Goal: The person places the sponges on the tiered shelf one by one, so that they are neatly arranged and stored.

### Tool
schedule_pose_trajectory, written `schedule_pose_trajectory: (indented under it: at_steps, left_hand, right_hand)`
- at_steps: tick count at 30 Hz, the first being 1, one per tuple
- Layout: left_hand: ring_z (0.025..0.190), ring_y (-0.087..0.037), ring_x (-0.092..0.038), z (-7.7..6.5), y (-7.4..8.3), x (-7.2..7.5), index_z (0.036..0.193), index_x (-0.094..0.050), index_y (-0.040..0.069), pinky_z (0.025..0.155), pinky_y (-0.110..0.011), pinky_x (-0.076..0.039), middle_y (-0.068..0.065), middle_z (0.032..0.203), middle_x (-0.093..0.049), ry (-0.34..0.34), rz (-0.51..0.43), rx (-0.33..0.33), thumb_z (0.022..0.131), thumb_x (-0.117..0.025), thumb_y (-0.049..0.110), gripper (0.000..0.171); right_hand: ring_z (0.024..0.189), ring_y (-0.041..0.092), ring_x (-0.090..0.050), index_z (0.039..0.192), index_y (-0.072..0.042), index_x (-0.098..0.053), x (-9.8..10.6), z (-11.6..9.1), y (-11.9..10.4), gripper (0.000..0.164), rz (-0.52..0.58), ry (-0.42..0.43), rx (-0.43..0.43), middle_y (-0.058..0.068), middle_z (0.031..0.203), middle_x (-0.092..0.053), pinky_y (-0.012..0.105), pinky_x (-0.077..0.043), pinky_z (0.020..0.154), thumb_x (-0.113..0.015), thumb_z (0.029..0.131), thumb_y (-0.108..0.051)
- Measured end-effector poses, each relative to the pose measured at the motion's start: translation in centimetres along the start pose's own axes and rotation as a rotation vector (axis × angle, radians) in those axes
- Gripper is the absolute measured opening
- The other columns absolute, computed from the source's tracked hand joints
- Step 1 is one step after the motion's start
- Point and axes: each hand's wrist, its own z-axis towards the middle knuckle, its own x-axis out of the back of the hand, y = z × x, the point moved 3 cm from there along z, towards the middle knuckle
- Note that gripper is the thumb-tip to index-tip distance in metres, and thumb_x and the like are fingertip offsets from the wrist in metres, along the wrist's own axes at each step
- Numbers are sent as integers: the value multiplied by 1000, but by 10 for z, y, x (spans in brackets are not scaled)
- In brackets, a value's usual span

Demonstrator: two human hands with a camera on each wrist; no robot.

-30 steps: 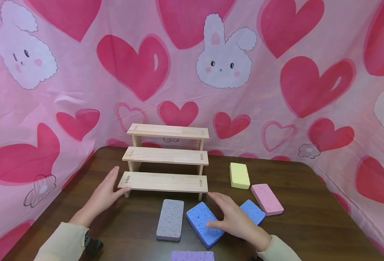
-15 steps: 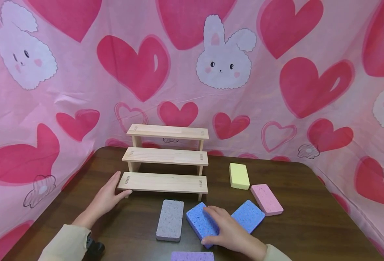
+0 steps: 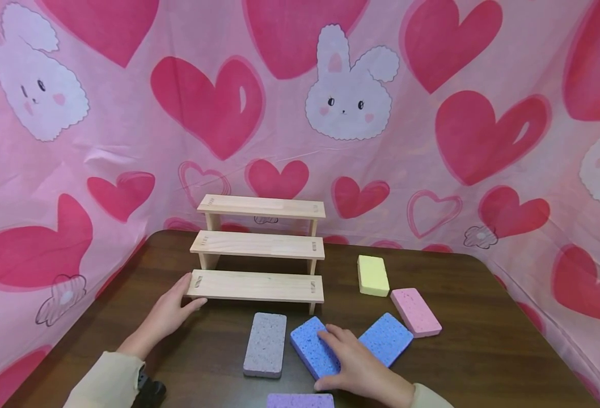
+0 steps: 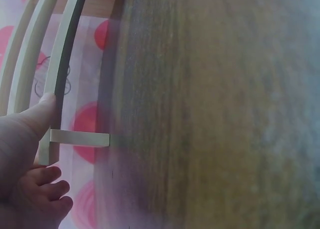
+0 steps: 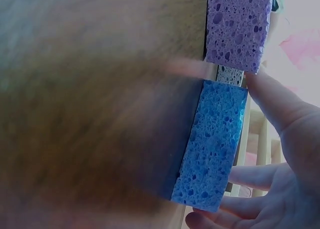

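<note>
My left hand (image 3: 166, 313) holds the left end of the lowest board of a three-tier wooden shelf (image 3: 259, 285). In the left wrist view its thumb lies against the board's front edge, with the other fingers (image 4: 49, 190) bent beyond the end. On the right, my right hand (image 3: 358, 365) grips a blue sponge (image 3: 307, 343) lying flat on the table. Seen from the right wrist, thumb and fingers span the near blue sponge (image 5: 212, 144); some fingertips are hidden behind it. A grey sponge (image 3: 265, 345) lies just left of it.
A second blue sponge (image 3: 388, 338), a pink sponge (image 3: 416, 312) and a yellow sponge (image 3: 373, 275) lie to the right on the dark wooden table (image 3: 484, 351). At the front edge of view is a purple sponge (image 3: 300, 401). A pink heart-print cloth (image 3: 279, 130) hangs behind.
My right hand has come down and toward me onto the nearer blue sponge and closed around it. My left hand has shifted slightly right, against the shelf's lowest board.
</note>
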Motion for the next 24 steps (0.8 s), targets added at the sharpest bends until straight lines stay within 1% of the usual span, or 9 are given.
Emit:
schedule_pose_trajectory:
  at_steps: [3, 8, 14, 19, 24]
  left_hand:
    - [124, -49, -29, 0, 0, 1, 137, -26, -14, 99, -58, -25, -35, 138, -28, 11, 0, -3, 84, -67, 22, 77]
    - [124, -48, -31, 0, 1, 2, 136, -30, -13, 98, -57, -27, -34, 137, -31, 31, 5, -13, 85, -67, 20, 72]
    - [124, -47, -31, 0, 2, 2, 137, -30, -12, 98, -57, -27, -33, 138, -30, 16, 2, 5, 85, -66, 21, 71]
    - [124, -47, -30, 0, 2, 2, 137, -31, -12, 98, -57, -28, -33, 138, -30, 14, 6, 6, 86, -66, 21, 70]
    - [125, -47, -30, 0, 2, 3, 137, -31, -12, 99, -56, -27, -32, 138, -30, 9, 8, 2, 85, -66, 22, 71]
  right_hand:
    - [112, 35, -47, 127, -2, -52, 0, 0, 0, 84, -15, -8, -3, 20, 128, -47, 50, -45, 84, -74, 66, -56]
    - [99, 28, -50, 124, -3, -56, 0, 0, -1, 80, -59, 35, 40, 14, 114, -52, 42, -47, 78, -76, 65, -54]
    - [89, 21, -48, 123, -8, -59, 3, -2, 0, 75, -63, 52, 48, 8, 103, -52, 33, -45, 69, -77, 65, -52]
    - [87, 20, -47, 121, -10, -61, 4, -2, 1, 72, -64, 49, 41, 6, 101, -51, 31, -44, 66, -78, 65, -50]
    - [88, 21, -48, 119, -9, -62, 5, -1, 1, 66, -72, 58, 27, 6, 102, -53, 33, -46, 68, -80, 65, -43]
